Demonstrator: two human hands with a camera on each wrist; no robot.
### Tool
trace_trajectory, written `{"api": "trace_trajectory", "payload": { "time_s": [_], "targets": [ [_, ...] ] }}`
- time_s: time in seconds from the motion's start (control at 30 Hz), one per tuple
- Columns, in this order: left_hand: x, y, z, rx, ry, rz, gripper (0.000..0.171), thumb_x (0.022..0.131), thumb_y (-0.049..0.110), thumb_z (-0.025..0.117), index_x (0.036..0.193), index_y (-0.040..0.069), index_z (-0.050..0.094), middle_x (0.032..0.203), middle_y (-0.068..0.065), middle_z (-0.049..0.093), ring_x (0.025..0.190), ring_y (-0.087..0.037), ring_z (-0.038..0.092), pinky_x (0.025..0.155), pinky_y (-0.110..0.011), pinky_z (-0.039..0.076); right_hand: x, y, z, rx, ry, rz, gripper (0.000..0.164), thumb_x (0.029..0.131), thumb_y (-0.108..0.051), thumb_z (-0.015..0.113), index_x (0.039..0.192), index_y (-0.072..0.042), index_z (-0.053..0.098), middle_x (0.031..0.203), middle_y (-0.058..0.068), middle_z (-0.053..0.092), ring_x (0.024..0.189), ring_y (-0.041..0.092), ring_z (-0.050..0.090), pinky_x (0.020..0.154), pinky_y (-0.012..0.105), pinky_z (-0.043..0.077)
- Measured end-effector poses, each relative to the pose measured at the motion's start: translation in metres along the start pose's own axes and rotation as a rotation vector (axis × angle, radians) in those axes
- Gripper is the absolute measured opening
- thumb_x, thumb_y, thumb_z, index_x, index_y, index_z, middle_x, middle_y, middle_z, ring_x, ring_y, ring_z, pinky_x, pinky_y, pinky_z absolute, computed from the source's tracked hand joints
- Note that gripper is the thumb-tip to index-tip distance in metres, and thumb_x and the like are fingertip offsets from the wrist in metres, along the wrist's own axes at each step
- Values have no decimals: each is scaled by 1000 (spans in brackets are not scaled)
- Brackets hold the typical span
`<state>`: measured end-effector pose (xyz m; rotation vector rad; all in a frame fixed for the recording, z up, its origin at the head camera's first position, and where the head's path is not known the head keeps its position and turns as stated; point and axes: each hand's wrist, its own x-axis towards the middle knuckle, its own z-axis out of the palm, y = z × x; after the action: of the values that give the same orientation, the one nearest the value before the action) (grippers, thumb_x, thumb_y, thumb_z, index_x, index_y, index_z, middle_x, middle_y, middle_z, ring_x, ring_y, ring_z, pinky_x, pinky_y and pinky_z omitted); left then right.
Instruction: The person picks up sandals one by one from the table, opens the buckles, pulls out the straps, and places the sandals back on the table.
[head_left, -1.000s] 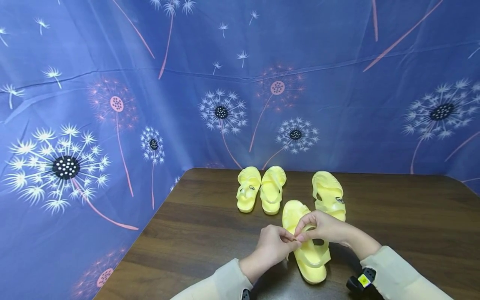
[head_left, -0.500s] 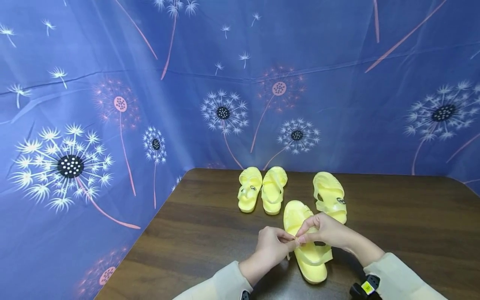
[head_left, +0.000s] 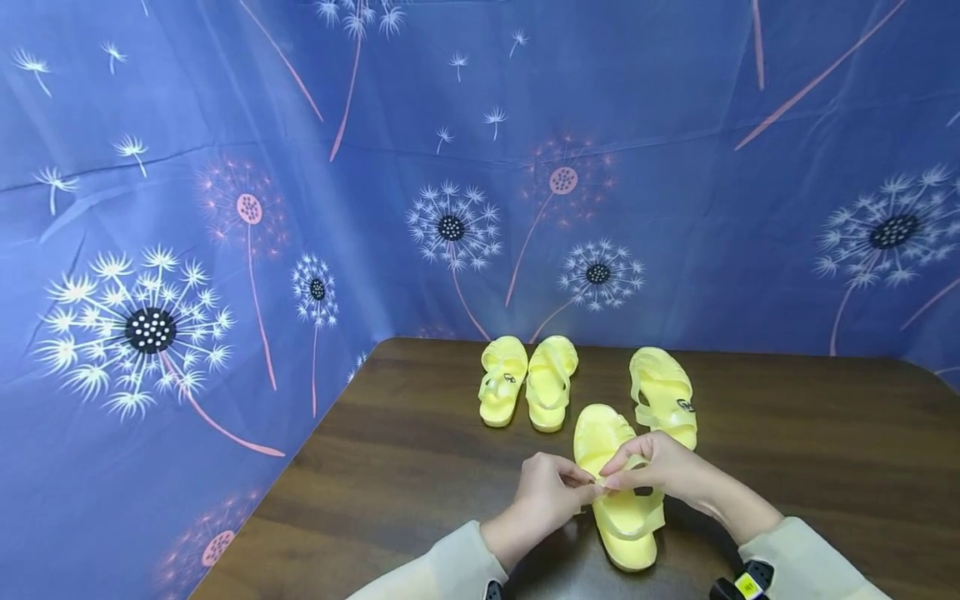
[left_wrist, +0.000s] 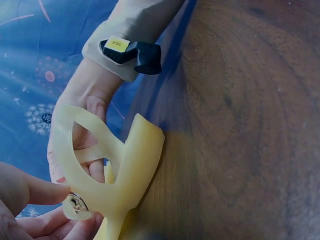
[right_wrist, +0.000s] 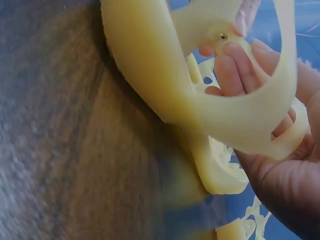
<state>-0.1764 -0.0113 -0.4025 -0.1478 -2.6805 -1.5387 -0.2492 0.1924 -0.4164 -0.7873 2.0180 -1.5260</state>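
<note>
A yellow sandal (head_left: 628,548) stands on the table in front of the person, its toe pointing away. My left hand (head_left: 546,498) pinches the end of its strap (left_wrist: 65,150) at the sandal's left side. On that strap end is a small dark-and-silver emblem button (left_wrist: 77,202), between the left thumb and fingers. My right hand (head_left: 671,472) reaches across the sandal from the right and pinches the strap at the same spot, fingertips meeting the left ones. In the right wrist view, a small metal-rimmed hole (right_wrist: 223,36) shows in the strap by the right fingertips.
Behind and to the right lies another yellow sandal (head_left: 667,392), partly hidden by the right hand. Two smaller yellow sandals, one left (head_left: 498,407) and one right (head_left: 547,407), stand together at the table's back edge. A blue dandelion-print cloth (head_left: 525,100) hangs behind the brown table (head_left: 390,467).
The head view has shifted slightly, so the cloth and sandals sit a little farther right. Both hands stay on the strap, with only small finger shifts.
</note>
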Motion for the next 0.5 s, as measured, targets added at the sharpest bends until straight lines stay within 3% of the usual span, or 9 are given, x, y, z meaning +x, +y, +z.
{"api": "trace_trajectory", "payload": {
  "time_s": [0.27,0.5],
  "targets": [
    [-1,0,0,14,-25,27,6,76,11,81,79,8,77,68,2,73,54,4,58,51,-14,48,2,5,-8,76,-65,-73,27,92,-8,64,105,15,62,90,8,76,87,19,72,81,27,55],
    [-3,0,0,18,-30,29,7,77,12,81,81,8,77,70,2,73,57,2,60,52,-15,49,5,7,-9,87,-63,-78,27,92,-8,64,104,16,62,87,5,75,85,20,72,81,30,56]
  ]
}}
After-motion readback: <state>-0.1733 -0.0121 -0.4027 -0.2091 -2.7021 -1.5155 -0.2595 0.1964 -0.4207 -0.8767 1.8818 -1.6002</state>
